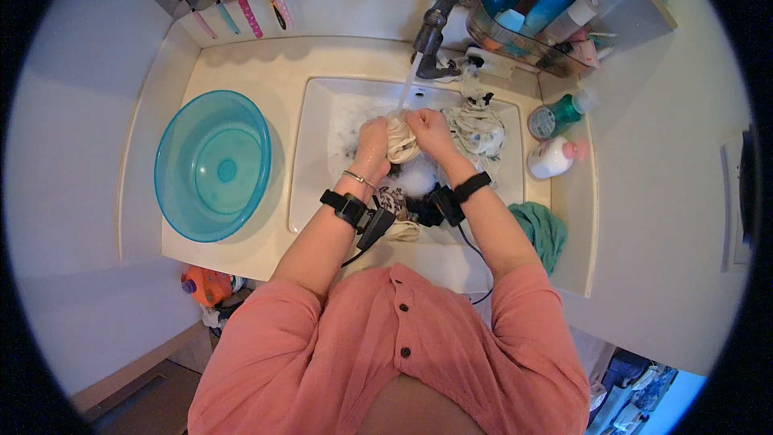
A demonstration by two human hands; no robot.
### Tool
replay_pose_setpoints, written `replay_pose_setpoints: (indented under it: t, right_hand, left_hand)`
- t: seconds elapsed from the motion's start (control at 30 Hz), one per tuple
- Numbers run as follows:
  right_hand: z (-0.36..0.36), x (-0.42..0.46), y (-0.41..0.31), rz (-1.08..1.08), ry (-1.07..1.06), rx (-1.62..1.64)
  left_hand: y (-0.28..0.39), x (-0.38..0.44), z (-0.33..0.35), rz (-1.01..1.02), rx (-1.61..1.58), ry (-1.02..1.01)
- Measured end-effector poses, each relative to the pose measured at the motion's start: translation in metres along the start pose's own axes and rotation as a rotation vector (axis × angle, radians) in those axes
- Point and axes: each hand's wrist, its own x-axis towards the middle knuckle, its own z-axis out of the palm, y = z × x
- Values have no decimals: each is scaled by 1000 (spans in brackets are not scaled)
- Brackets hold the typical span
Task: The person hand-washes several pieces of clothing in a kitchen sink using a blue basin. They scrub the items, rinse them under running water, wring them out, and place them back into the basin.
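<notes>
Between both hands, a bunched cream-coloured cloth (pixel 402 141) is held over the white sink basin (pixel 309 151). My left hand (pixel 372 146) grips its left side, and my right hand (pixel 429 130) pinches its upper right. Water runs from the dark faucet (pixel 430 33) down to the top of the cloth. White suds (pixel 418 177) float below my hands. Under my wrists lie a patterned cloth (pixel 392 200) and a black cloth (pixel 424 211), partly hidden. A light printed garment (pixel 480 130) is heaped along the basin's right side.
A translucent blue plastic basin (pixel 226 127) stands on the left counter. To the right are a green bottle (pixel 554 118), a white pump bottle (pixel 551 158) and a green cloth (pixel 543 232). A clear organizer (pixel 519 42) holds several bottles behind. Toothbrushes (pixel 250 17) hang under wall-mounted cups.
</notes>
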Motion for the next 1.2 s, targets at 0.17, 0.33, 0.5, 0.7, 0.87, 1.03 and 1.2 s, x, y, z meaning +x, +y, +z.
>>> replay_pose_setpoints:
  t: [0.17,0.33,0.5,0.7,0.87,1.03,1.2]
  right_hand:
    - [-17,-26,-11,209,-364,337]
    - [-13,2,-3,107,-396,155]
    - [19,31,-21,194,-129,455]
    - [57,48,-11,5,-39,136]
    - [33,26,-42,23,-234,-13]
    - [3,-11,-52,-225,-214,82]
    - [-5,-31,-73,-269,-58,-231]
  left_hand:
    - [38,-20,7,120,273,17]
    - [29,-24,-4,118,232,215]
    - [17,-13,-20,-98,5,-56]
    - [14,-13,7,-327,-340,-66]
    - [19,-13,11,-278,-487,-88]
    - [-7,17,12,-253,-440,-143]
    - [-53,50,-23,314,992,-531]
